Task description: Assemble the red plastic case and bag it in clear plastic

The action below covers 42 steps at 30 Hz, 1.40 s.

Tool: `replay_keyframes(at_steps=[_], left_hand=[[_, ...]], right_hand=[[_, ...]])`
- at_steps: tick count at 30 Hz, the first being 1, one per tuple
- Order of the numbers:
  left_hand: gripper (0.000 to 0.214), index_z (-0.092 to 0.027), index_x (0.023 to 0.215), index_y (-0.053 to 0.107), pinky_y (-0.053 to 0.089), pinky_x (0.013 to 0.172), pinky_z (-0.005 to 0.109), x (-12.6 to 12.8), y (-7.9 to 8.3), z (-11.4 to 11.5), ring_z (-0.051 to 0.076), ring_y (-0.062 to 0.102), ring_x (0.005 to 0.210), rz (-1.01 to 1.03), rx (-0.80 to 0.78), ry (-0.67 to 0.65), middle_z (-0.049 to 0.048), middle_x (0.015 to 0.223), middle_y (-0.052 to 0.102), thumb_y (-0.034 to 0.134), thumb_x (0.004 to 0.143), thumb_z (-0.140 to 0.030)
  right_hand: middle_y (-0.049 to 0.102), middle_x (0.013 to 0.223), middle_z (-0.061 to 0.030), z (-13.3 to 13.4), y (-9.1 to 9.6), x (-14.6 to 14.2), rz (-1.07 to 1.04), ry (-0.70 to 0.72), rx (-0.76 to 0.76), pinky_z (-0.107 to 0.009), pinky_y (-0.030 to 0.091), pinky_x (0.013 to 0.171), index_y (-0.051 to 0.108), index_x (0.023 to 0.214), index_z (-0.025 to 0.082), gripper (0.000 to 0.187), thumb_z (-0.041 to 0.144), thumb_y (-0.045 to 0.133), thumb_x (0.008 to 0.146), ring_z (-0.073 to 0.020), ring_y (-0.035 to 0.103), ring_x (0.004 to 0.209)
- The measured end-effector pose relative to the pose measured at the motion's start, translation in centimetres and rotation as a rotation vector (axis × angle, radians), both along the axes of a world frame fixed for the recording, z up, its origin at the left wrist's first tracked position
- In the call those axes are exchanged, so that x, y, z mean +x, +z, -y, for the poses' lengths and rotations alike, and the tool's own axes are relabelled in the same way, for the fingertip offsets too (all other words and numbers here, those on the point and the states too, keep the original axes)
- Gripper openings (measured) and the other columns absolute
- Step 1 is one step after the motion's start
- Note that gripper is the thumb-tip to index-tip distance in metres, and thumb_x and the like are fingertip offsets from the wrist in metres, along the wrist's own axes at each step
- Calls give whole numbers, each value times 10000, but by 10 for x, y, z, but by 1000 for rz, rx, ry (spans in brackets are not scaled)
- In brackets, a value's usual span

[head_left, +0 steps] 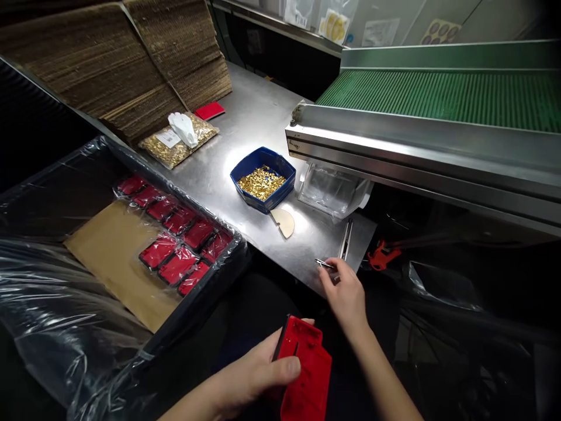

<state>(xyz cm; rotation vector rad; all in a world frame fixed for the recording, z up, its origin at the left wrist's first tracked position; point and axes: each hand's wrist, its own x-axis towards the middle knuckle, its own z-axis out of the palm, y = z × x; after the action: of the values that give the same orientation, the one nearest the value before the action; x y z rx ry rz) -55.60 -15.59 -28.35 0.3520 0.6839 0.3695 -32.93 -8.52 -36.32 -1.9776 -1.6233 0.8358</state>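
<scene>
My left hand point(258, 374) grips a red plastic housing point(307, 365) low in the view, below the table's front edge. My right hand point(346, 292) reaches to that edge, its fingertips pinching a small metal tweezer-like tool point(325, 264) that lies on the steel table point(254, 117). A blue tray point(245, 165) of small gold parts stands further back, with a beige half-round card point(284, 222) in front of it.
At left a black bin point(52, 193) lined with clear plastic holds several red housings point(177, 234) on brown cardboard. A bag of gold parts point(175, 149), stacked corrugated cardboard point(109, 58), a green conveyor point(438, 99), a clear container point(331, 190) and a red clamp point(381, 255) surround the table.
</scene>
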Motion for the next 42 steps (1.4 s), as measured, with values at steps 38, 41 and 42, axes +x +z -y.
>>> replay_keyframes(at_steps=[38, 41, 42], left_hand=[[1335, -163, 1610, 286, 476, 1107, 500, -17, -33, -25, 373, 584, 1298, -395, 350, 375, 219, 1474, 521, 872, 576, -771], [1352, -184, 1592, 324, 467, 1107, 476, -15, -31, -21, 371, 571, 1309, -288, 271, 407, 212, 1483, 512, 874, 518, -793], [1336, -197, 1587, 337, 466, 1105, 474, -14, -30, -20, 371, 562, 1317, -281, 268, 414, 207, 1487, 508, 872, 518, -793]], right_hand=[[771, 882, -100, -24, 81, -47, -865, 238, -697, -251, 480, 656, 732, 1212, 136, 655, 702, 484, 993, -145, 674, 696], [760, 894, -96, -17, 85, -44, -826, 223, -655, -265, 496, 697, 726, 1186, 137, 609, 675, 517, 993, -159, 687, 751], [756, 899, -90, -14, 87, -43, -823, 221, -654, -268, 497, 703, 725, 1178, 145, 587, 663, 515, 1000, -160, 685, 761]])
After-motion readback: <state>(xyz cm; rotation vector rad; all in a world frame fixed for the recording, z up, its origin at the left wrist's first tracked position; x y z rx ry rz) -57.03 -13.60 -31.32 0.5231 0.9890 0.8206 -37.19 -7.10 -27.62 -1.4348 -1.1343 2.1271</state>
